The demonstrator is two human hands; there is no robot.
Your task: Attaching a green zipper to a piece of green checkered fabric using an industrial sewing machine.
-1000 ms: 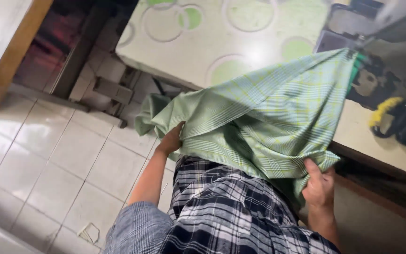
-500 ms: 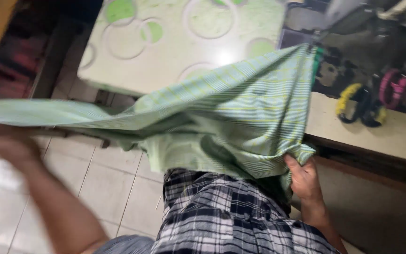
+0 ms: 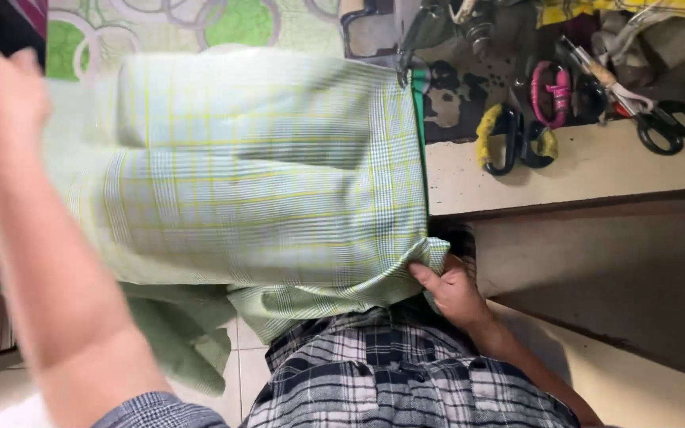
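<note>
One pale green checked cloth [image 3: 263,166] is lying spread | three pairs of scissors are lying: yellow-handled [image 3: 509,139], pink-handled [image 3: 552,93], black-handled [image 3: 667,123]

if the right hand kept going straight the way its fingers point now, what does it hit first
The right hand grips the corner of the green checked cloth, with its fingers pointing up and left into it. Going straight on, it would push further into that cloth first, probably with the patterned table beneath; the depth is unclear.

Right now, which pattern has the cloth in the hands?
Light green cloth with a fine yellow check; head view.
</note>
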